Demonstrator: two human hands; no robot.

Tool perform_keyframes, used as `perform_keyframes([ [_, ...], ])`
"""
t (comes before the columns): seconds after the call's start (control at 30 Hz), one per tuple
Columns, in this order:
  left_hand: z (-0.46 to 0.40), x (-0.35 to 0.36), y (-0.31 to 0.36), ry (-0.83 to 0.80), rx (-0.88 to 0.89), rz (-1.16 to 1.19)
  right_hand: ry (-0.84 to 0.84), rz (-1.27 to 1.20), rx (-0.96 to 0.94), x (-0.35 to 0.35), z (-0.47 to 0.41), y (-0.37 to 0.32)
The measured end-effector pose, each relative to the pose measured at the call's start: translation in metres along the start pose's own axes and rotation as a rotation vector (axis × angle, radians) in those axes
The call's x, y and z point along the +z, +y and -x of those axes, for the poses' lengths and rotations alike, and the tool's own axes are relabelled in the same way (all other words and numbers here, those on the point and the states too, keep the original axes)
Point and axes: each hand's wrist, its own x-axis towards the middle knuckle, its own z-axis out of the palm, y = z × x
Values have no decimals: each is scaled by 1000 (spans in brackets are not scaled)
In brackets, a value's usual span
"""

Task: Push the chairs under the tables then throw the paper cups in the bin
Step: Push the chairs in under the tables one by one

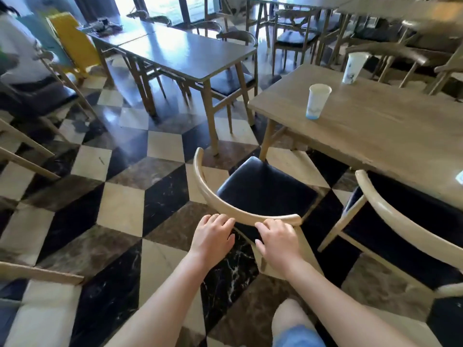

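left hand (213,236) and right hand (278,237) lie with fingers apart on the backrest of the pulled-out chair (263,189), pressing, not clamping, apparently to shove it toward 1 o'clock under the wooden table (375,131) bearing two paper cups (317,101).

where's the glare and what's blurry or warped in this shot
Head view, centre top: window light glares white off the dark table and blows out the windows. Head view, top right: the far tables and far cup are smeared. Head view, edges: the floor tiles bow. The left hand, right hand, chair back and near cup look sharp.
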Motion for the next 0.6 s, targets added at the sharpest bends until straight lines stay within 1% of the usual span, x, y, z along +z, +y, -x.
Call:
perform_keyframes([
  [0.1,5,-1,-27,-14,-33,-6,12,20,2,3,-14,-17],
  [0.2,-4,5,-48,-32,-31,3,-21,74,32,9,-32,-23],
  [0.3,-23,11,-67,-44,-8,-4,-14,78,41,22,-54,-25],
  [0.6,-79,21,-127,-119,110,-70,-76,42,120,51,-105,-35],
])
